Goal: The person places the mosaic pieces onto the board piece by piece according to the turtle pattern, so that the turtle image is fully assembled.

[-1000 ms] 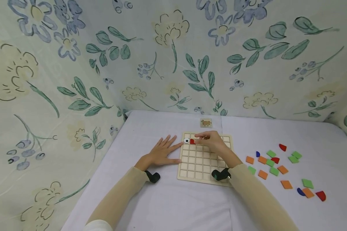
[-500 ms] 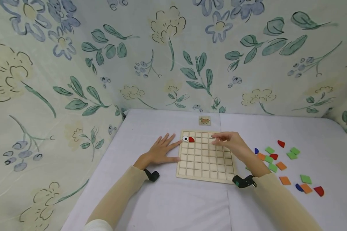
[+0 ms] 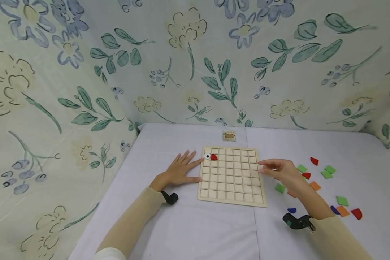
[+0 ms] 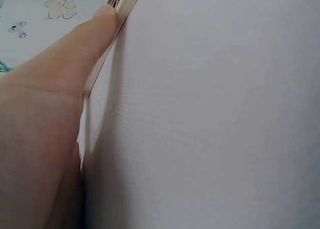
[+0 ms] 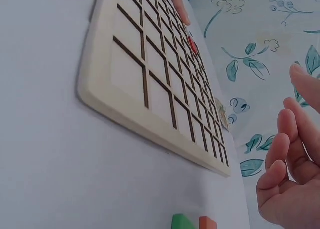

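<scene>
A wooden grid board lies flat on the white cloth. In its left part sit a round white eye piece and, just right of it, a red quarter-round piece. My left hand rests spread at the board's left edge; its thumb touches that edge in the left wrist view. Past the board's right edge hovers my right hand, its fingers loosely bent with nothing between them. In the right wrist view a gap shows between its thumb and fingertips.
Several loose green, orange, red and blue pieces lie right of the board, among them a green square, a red quarter-round and a blue half-round. Behind the board lies a small picture card. A floral cloth hangs at the back.
My right hand has left the red piece, which stays on the board, and has moved right past the board's edge toward the loose pieces. The left hand has stayed in place.
</scene>
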The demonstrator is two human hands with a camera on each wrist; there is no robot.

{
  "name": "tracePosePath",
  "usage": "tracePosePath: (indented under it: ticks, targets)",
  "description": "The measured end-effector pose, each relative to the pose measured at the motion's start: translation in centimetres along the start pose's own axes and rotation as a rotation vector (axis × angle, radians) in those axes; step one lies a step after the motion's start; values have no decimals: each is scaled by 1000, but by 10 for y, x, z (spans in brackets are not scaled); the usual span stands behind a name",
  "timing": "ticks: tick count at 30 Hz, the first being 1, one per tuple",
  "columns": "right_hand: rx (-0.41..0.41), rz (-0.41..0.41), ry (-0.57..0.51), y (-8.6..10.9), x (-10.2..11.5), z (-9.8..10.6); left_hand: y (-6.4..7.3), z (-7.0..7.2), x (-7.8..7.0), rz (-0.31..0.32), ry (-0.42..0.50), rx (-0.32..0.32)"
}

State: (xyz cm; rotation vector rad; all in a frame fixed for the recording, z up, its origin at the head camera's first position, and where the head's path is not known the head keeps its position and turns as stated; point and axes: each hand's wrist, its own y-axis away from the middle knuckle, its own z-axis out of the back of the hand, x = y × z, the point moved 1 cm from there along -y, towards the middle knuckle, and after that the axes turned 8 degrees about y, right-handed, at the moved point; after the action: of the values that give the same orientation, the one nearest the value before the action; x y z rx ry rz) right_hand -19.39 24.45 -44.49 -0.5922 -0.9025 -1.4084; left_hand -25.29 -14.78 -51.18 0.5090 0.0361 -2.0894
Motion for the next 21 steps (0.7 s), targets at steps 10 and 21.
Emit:
tracePosePath:
  ticks: [10,21]
  targets:
    - [-65,3,42,18,-31,11,0,1,0,-18,-8,-18]
    - [-104,-34,179,40,-54,20,1,-1,-1,-8,-5,-16]
